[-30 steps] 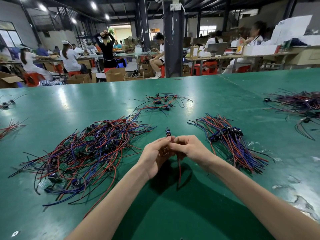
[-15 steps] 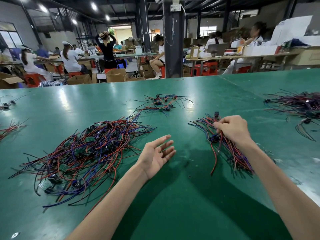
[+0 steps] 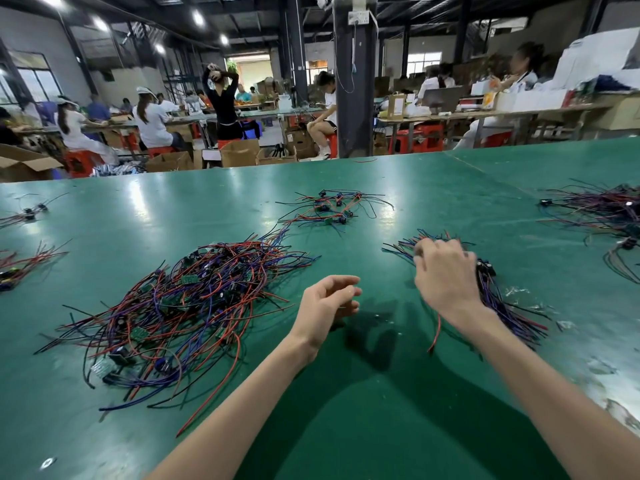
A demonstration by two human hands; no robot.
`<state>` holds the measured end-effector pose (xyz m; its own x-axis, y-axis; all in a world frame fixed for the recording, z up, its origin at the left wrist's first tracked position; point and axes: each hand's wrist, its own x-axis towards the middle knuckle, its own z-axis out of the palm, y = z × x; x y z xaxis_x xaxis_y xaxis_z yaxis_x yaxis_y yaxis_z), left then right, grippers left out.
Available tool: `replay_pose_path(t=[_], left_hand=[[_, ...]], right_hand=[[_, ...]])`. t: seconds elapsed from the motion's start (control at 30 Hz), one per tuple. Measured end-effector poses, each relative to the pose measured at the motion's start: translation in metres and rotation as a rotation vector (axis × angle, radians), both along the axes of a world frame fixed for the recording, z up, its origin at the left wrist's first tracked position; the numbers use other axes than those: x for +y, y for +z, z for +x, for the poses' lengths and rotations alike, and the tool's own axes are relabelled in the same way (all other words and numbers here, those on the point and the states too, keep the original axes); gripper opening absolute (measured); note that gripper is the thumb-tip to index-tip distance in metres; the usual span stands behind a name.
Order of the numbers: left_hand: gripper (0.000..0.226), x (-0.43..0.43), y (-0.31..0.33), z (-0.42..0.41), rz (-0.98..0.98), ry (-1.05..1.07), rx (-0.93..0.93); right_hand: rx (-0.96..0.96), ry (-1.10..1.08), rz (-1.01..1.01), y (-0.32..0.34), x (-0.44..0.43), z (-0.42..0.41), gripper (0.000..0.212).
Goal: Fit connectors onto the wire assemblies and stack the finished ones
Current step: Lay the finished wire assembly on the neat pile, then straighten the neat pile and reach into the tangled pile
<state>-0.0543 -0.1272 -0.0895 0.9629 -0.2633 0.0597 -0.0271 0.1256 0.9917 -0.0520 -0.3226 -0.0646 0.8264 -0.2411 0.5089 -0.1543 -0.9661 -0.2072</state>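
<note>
The left hand hovers over the green counter, fingers loosely curled, holding nothing. To its right, the right hand lies knuckles-up over the stack of finished wire assemblies; its fingertips are blurred, so I cannot tell whether they pinch a wire. The tangled heap of unfinished wire assemblies lies at near left.

Nothing legible turns up here. The cardboard cartons and white boxes beyond the tabletop are too far off and blurred for any print to be read. The small green circuit boards in the wire pile show no readable marking either.
</note>
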Motion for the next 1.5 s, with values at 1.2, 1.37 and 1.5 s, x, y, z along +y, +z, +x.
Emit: replay_pose_path(t=[1.2, 1.37, 1.5], left_hand=[[0.045, 0.105, 0.012, 0.062, 1.25, 0.686, -0.374], [0.05, 0.109, 0.007, 0.073, 1.384, 0.604, -0.282], [0.044, 0.116, 0.002, 0.079, 1.331, 0.63, -0.264]], right_hand=[[0.0, 0.414, 0.221, -0.035, 0.046, -0.007, 0.02], [-0.001, 0.43, 0.226, -0.037, 0.048, -0.007, 0.021], [0.008, 0.439, 0.233, -0.037, 0.049, -0.007, 0.021]])
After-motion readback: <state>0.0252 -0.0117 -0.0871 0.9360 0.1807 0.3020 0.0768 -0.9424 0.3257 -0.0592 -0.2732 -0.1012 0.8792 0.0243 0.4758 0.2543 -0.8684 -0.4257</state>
